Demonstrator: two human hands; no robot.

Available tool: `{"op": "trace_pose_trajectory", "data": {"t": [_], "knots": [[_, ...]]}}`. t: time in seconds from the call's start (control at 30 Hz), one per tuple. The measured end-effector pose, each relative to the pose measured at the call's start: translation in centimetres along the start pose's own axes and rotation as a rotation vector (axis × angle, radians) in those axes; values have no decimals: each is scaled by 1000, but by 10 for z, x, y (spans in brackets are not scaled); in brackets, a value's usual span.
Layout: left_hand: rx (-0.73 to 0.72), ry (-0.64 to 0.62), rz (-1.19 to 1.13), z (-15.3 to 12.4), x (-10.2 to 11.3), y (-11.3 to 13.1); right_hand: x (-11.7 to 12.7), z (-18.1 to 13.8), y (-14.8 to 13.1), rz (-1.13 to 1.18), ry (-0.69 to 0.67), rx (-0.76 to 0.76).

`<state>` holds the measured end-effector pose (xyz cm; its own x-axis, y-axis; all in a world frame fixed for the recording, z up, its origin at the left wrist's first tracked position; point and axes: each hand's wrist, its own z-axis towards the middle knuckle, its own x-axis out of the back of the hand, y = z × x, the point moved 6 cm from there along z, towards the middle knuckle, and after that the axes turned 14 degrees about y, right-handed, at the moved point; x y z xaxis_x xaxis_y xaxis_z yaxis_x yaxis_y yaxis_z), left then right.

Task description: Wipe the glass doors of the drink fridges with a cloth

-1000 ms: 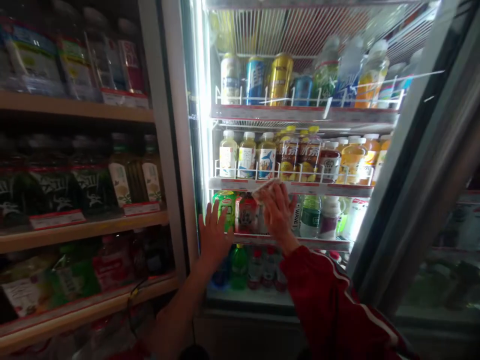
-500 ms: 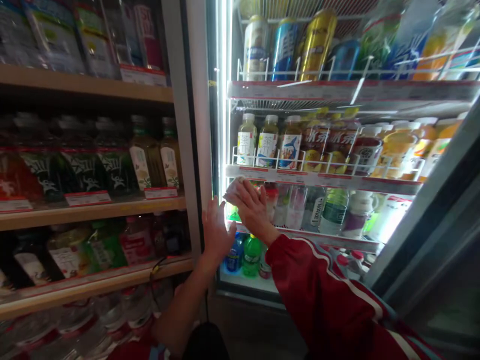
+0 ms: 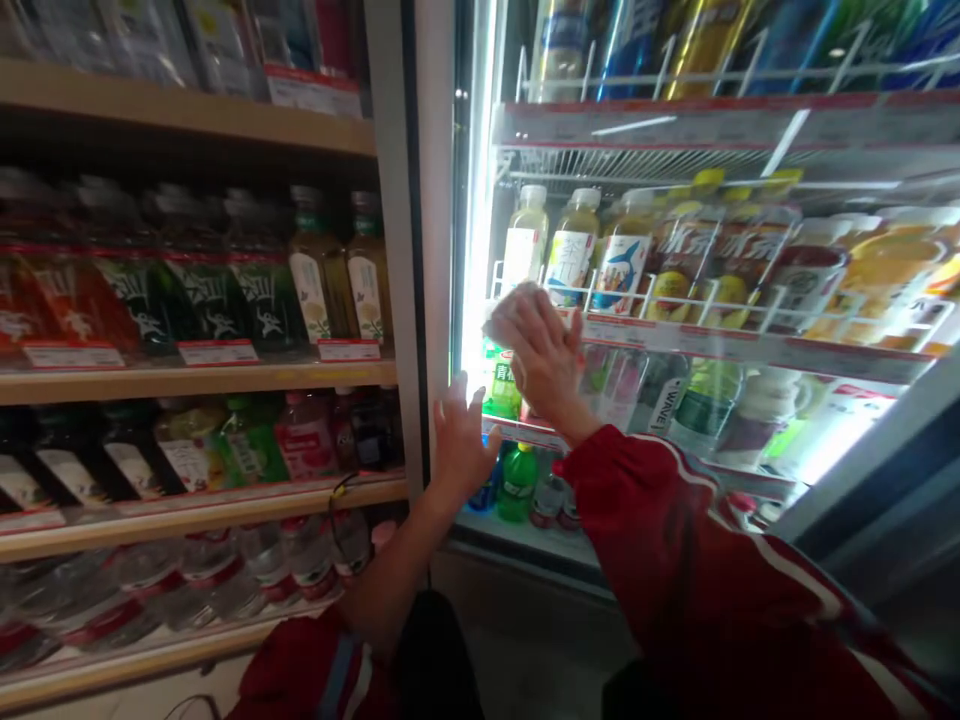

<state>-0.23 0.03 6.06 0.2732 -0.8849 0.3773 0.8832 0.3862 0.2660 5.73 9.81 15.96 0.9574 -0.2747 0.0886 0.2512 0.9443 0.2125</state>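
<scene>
A pale, crumpled cloth (image 3: 510, 312) lies under the fingers of my right hand (image 3: 544, 355), which presses it at the left side of the lit drinks fridge. Whether the cloth touches glass or the shelf front I cannot tell. My left hand (image 3: 461, 440) is lower and further left, its fingers spread, by the fridge's left frame (image 3: 439, 250); nothing is in it. Behind my right hand stand tea bottles with white labels (image 3: 571, 250) and a green pack (image 3: 501, 385). Below it, green-capped bottles (image 3: 517, 485) stand on the fridge floor.
Wooden shelves (image 3: 187, 385) full of bottles run along the left. Wire-fronted fridge shelves (image 3: 750, 345) hold more bottles, with cans (image 3: 562, 50) above. A dark door edge (image 3: 877, 460) slants along the right. A thin black cable (image 3: 334, 515) hangs near my left forearm.
My right hand has moved up with the cloth against the shelves, from below the tea bottles' shelf edge to over it. The view has shifted, and my left hand stays near the frame.
</scene>
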Motion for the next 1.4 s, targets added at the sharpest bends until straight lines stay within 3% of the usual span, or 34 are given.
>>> {"op": "trace_pose_trajectory", "data": {"t": [0.13,0.23,0.53,0.73,0.87,1.0,1.13,1.27,1.4], "knots": [[-39,-61,46,-7,0,-6,-27,-24,-44,97,-84,195],[-46,-94,49,-11,1,-10,-31,-25,-50,148,-116,297],[-62,5,-22,4,9,9,20,49,38,0,60,84],[-127,85,-64,21,1,33,69,52,86,-199,134,81],[-149,176,-63,46,0,46,94,55,118,-229,150,-7],[-157,259,-62,63,-2,52,101,55,123,-211,157,-10],[-233,310,-111,57,-11,53,103,47,116,-214,170,69],[-311,285,-112,49,-12,48,108,38,112,-195,192,189],[-395,212,-69,51,-4,42,105,31,115,-166,78,171]]}}
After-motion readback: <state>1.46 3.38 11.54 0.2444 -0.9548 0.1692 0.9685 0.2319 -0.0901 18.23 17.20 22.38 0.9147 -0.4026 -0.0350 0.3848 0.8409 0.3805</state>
